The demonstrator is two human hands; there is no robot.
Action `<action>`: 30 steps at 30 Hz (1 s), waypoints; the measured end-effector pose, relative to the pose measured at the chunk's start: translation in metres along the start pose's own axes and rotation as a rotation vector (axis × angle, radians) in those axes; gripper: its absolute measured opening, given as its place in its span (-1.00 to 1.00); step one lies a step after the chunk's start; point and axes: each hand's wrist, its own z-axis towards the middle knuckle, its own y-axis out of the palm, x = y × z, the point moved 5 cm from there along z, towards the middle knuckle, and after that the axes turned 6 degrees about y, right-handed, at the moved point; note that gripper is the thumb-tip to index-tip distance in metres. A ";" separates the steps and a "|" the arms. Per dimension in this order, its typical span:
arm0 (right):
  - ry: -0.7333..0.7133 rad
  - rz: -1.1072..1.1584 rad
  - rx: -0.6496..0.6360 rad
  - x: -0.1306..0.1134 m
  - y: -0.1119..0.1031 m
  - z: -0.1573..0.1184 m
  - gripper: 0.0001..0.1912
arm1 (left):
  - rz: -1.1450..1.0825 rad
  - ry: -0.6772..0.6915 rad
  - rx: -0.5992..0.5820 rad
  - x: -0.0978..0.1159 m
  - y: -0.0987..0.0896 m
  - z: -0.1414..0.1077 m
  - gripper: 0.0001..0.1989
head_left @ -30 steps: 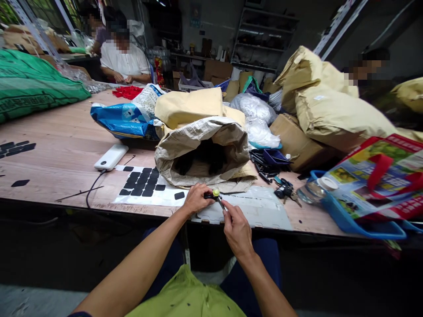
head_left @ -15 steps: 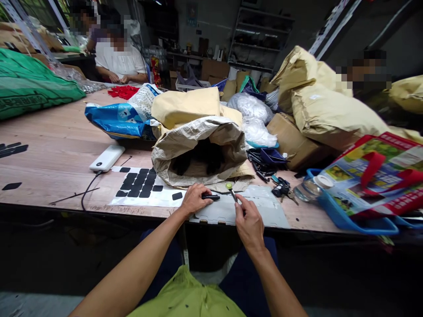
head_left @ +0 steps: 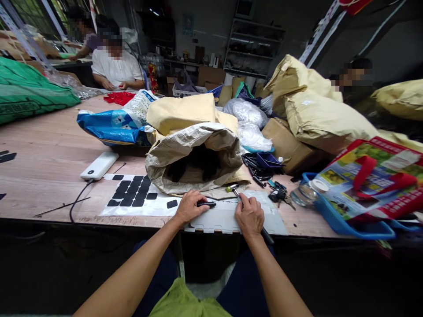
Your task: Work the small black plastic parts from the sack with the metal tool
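Note:
My left hand [head_left: 189,208] is closed on a short black pen-like piece [head_left: 208,204], which lies along a grey board [head_left: 218,220] at the table's front edge. A small hammer [head_left: 231,188] with a yellow-green face and metal shaft is gripped in my right hand [head_left: 250,216]; its dark handle shows below my wrist. The hammer's head is off to the right of the black piece, apart from it. Just beyond both hands, a paper-like sack [head_left: 158,165] lies with its mouth towards me, dark contents inside. Black rounded pads [head_left: 134,187] stick on a white sheet left of my left hand.
A white power bank [head_left: 99,165] with a cable lies at left. Keys [head_left: 280,193], a clear bottle [head_left: 309,193] and a blue basket [head_left: 350,222] under a colourful bag stand at right. Bulky tan sacks [head_left: 324,114] are piled behind. Other people sit across the table.
The hammer in my right hand has tilted lower, its head turning left and its handle now showing. My left hand keeps the black piece. The view has shifted slightly.

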 end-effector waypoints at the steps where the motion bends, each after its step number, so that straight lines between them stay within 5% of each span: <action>1: -0.001 -0.012 -0.003 -0.001 -0.001 -0.001 -0.64 | -0.004 0.003 0.000 0.000 0.000 0.000 -0.86; 9: 0.042 -0.110 -0.076 -0.005 -0.002 0.003 -0.67 | -0.043 0.019 0.004 0.003 -0.004 0.002 -0.85; 14: 0.029 -0.133 -0.080 -0.006 0.000 0.004 -0.67 | -0.213 0.108 0.102 0.049 -0.016 -0.036 -0.80; 18: 0.020 -0.130 -0.057 -0.005 0.002 0.004 -0.68 | -0.301 0.061 -0.190 0.079 0.029 -0.100 -0.77; 24: 0.008 -0.118 -0.037 -0.004 0.003 0.004 -0.69 | -0.235 -0.564 -0.320 0.027 0.116 -0.156 -0.73; 27: 0.006 -0.110 -0.027 -0.004 0.002 0.004 -0.69 | -0.142 -0.673 -0.388 0.014 0.128 -0.156 -0.53; 30: 0.005 -0.111 -0.021 -0.004 0.001 0.004 -0.70 | -0.121 -0.640 -0.448 0.029 0.114 -0.147 -0.43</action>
